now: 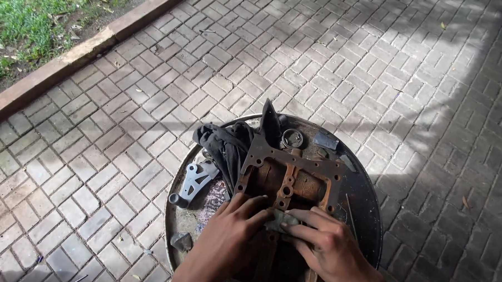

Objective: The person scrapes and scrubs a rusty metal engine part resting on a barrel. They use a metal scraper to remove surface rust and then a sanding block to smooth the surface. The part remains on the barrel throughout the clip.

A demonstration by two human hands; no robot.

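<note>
- Rusty metal frame (292, 178), a flat plate with bolt holes, lies on a round dark tray (366, 195) set on brick paving (123, 125); its near end is under both hands.
- Small grey-green pad (280, 220), maybe abrasive or cloth (can't tell), pressed against the frame's near edge.
- Right hand (328, 246): fingers bent and pinched down on the pad, closed on it.
- Left hand (225, 234): fingers spread flat on the frame just beside the pad, bracing, not gripping. Hands close together, fingertips nearly touching.
- Judgement: rubbing goes best with the left hand holding the frame down hard, short strokes, pad flat, fingers away from sharp hole edges.
- Around: dark rag (226, 145) at the frame's far left, grey cast bracket (194, 180) on the tray's left, small metal ring (291, 138) beyond the frame.
- Grass strip (21, 22) and kerb at top left.
</note>
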